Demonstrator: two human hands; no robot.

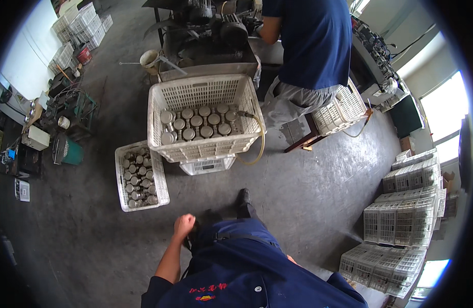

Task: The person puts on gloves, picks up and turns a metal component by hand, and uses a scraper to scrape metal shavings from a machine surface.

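Head view. The left hand (184, 225) hangs beside the wearer's hip, fingers curled into a loose fist, with nothing seen in it. Of the right hand (292, 260) only a sliver shows past the shirt; whether it is open or closed cannot be told. Neither touches a crate.

Nearest the left hand, ahead of it on the floor, lies a low white crate (161, 189) filled with round-headed metal parts (135, 180). Beside it, to the right and higher, a large white crate (205, 151) rests above another white crate (208, 166) and holds upright metal pieces (196, 120) in rows. A yellowish hose (260, 146) hangs over its right side.

Judged by appearance, both loaded crates would be heavy, their plastic walls stiff; the rims at opposite ends offer the surest hold. The metal parts look hard and smooth, perhaps slippery, and are best taken singly around the narrower neck below the head.

Beyond, a co-worker (313, 46) in dark blue is beside a metal bench (211, 69); crates stand stacked (395, 220) at right.
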